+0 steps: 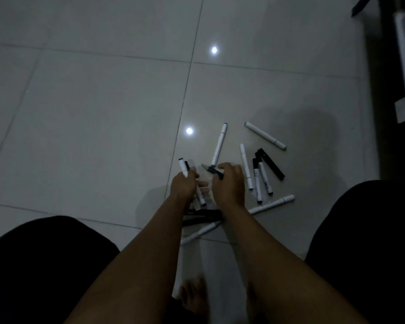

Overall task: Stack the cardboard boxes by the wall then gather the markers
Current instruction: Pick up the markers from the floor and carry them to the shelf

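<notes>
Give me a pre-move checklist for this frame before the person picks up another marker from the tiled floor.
1. Left hand grips a bundle of white and black markers: ok.
2. Right hand free for a new pick: not ok, it pinches a black-capped marker.
3. Loose markers within view: ok, including the long white marker farthest away on the grey tiled floor.
4. Markers under the forearms counted: cannot tell, partly hidden.
5. Cardboard boxes stacked by the wall: cannot tell, not in view.
</notes>
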